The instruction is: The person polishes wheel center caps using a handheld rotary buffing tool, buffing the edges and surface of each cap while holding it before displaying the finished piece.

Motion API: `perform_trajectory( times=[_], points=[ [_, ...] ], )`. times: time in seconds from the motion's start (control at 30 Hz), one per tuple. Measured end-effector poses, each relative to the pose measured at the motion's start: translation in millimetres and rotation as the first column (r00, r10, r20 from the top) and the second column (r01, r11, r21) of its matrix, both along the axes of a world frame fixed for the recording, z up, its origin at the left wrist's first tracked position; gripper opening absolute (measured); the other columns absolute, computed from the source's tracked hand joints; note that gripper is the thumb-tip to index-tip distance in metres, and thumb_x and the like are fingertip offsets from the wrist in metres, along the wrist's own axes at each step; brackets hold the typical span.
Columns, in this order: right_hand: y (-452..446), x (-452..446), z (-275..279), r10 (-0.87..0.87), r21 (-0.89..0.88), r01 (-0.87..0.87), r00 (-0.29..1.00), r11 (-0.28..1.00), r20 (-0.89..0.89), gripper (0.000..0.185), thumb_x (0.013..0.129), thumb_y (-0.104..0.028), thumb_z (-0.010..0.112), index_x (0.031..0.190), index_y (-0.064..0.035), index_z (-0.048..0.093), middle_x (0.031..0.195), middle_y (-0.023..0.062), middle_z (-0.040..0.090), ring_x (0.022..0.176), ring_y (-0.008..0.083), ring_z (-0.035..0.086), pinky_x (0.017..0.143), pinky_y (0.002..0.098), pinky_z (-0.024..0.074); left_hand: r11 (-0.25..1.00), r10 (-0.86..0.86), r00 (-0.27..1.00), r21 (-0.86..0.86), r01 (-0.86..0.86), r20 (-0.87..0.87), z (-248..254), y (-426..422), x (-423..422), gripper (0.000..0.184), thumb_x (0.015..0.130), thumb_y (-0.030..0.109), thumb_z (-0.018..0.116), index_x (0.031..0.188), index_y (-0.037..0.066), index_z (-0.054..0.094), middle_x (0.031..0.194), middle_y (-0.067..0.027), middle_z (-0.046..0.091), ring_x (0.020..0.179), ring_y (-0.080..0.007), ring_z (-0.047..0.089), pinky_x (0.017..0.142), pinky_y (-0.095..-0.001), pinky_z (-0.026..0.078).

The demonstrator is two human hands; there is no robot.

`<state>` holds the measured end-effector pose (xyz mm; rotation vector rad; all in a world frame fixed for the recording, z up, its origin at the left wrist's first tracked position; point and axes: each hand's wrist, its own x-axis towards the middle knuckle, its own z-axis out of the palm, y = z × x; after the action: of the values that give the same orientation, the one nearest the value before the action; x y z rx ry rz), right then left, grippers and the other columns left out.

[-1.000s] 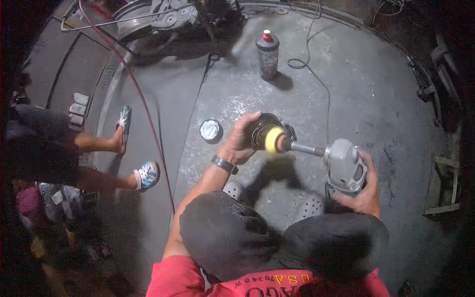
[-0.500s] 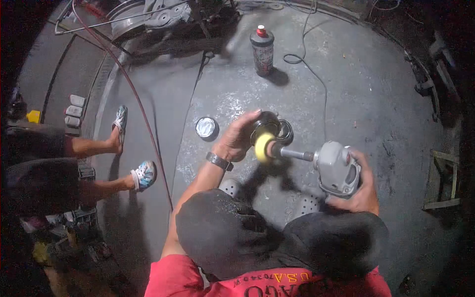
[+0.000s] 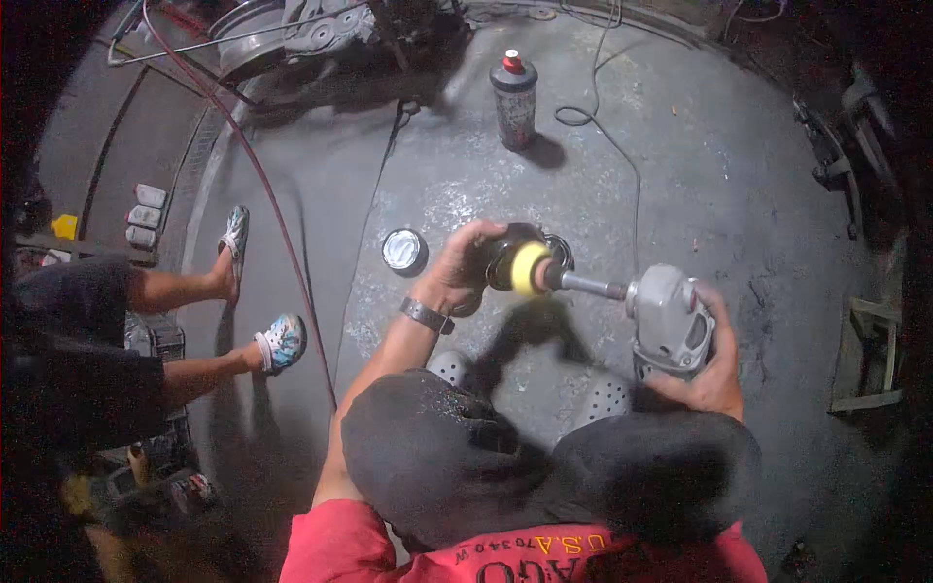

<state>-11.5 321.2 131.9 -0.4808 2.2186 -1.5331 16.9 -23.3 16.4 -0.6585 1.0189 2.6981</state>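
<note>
1. Gripping a dark, glossy round part [image 3: 523, 231] above the grey floor [image 3: 739, 194]: our left hand [image 3: 457, 267], fingers curled round its side, wristband [image 3: 426, 316] behind.
2. Grey polisher [image 3: 667, 316]: held by our right hand [image 3: 714, 369], fingers wrapped round its body.
3. Yellow foam pad [image 3: 529, 269], at the end of a metal shaft [image 3: 591, 285]: overlapping the round part in view; whether they touch, we cannot tell.
4. Round tin [image 3: 403, 251], silvery-white top: on the floor, left of our left hand.
5. Printed bottle [image 3: 515, 112], red top: upright, farther ahead.
6. Patterned clogs [image 3: 282, 343]: worn by another person [image 3: 73, 301], to our left.
</note>
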Motion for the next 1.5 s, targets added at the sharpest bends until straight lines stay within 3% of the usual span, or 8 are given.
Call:
perform_trajectory(
  times=[0.1,0.27,0.43,0.67,0.77,1.17,1.27,1.5],
  points=[
    [0,-5,5,0.052,0.065,-0.05,0.998,0.997,-0.04,0.11,0.051,-0.015,0.097,0.145,-0.0055,0.043,0.135,0.0156,0.057,0.129,0.0266,0.055,0.111,0.0388,0.0416,0.989,-0.077,0.986,0.117,0.095,-0.149,3,-3,-4,0.049,0.089,0.027,0.064,0.125,-0.006,0.063,0.122,-0.0181,0.07,0.107,-0.0278,0.069,0.101,-0.041,0.054],
    [-3,0,4,-0.005,-0.026,0.006,0.998,1.0,0.057,0.108,0.05,-0.012,0.096,0.144,-0.0058,0.043,0.132,0.0144,0.059,0.127,0.0254,0.056,0.11,0.0375,0.0427,0.987,-0.094,0.989,-0.138,0.078,-0.116,7,4,-6,0.043,0.097,0.026,0.061,0.129,-0.002,0.063,0.123,-0.0155,0.069,0.112,-0.025,0.068,0.103,-0.0389,0.053],
    [3,-1,0,0.046,0.06,-0.048,0.998,0.997,0.033,0.11,0.051,-0.014,0.096,0.145,-0.0055,0.041,0.131,0.0133,0.059,0.124,0.0247,0.057,0.109,0.0377,0.043,0.996,-0.089,0.986,-0.002,0.09,-0.143,3,3,-4,0.042,0.097,0.025,0.061,0.13,-0.001,0.062,0.122,-0.0149,0.069,0.112,-0.0255,0.068,0.103,-0.0401,0.054],
    [0,0,-4,-0.045,-0.159,0.063,0.992,0.985,0.117,0.112,0.05,-0.015,0.098,0.146,-0.0022,0.042,0.133,0.015,0.058,0.127,0.0258,0.056,0.11,0.039,0.0427,0.998,-0.047,0.99,0.026,0.051,-0.135,0,0,-3,0.043,0.094,0.025,0.063,0.128,-0.002,0.063,0.126,-0.0167,0.068,0.112,-0.0277,0.068,0.103,-0.0418,0.054],
    [6,-2,-3,0.088,-0.014,-0.088,0.996,0.996,0.006,0.116,0.049,-0.013,0.098,0.148,-0.0021,0.039,0.135,0.0155,0.057,0.128,0.0259,0.055,0.11,0.0384,0.0427,0.999,-0.026,0.99,0.027,0.03,-0.142,3,2,-4,0.043,0.094,0.025,0.063,0.127,-0.002,0.064,0.126,-0.0174,0.068,0.112,-0.0284,0.069,0.102,-0.0421,0.055],
    [5,-3,9,0.072,0.092,-0.069,0.997,0.993,-0.037,0.109,0.049,-0.014,0.097,0.144,-0.0066,0.043,0.133,0.0152,0.059,0.125,0.0267,0.058,0.11,0.0382,0.0427,0.99,0.024,0.988,0.142,-0.003,-0.149,11,9,-5,0.036,0.093,0.028,0.07,0.117,0.001,0.067,0.114,-0.0144,0.072,0.106,-0.0261,0.07,0.099,-0.0411,0.056],
    [11,-2,-3,-0.087,-0.039,0.087,0.996,0.995,0.018,0.108,0.049,-0.016,0.097,0.143,-0.0068,0.044,0.133,0.0145,0.059,0.125,0.0268,0.058,0.109,0.0385,0.0434,0.995,0.084,0.991,0.057,-0.078,-0.108,18,14,-4,0.036,0.092,0.027,0.07,0.116,0.0,0.067,0.111,-0.0147,0.073,0.102,-0.0272,0.072,0.097,-0.0406,0.058],
    [16,-7,8,0.039,0.022,-0.039,0.999,0.999,-0.001,0.112,0.049,-0.016,0.098,0.146,-0.006,0.043,0.136,0.0165,0.056,0.126,0.0276,0.057,0.109,0.0389,0.0438,0.984,0.027,0.989,0.177,-0.001,-0.143,18,18,-8,0.037,0.091,0.027,0.07,0.116,-0.001,0.069,0.113,-0.0155,0.073,0.104,-0.0273,0.071,0.099,-0.0417,0.056]
  ],
)
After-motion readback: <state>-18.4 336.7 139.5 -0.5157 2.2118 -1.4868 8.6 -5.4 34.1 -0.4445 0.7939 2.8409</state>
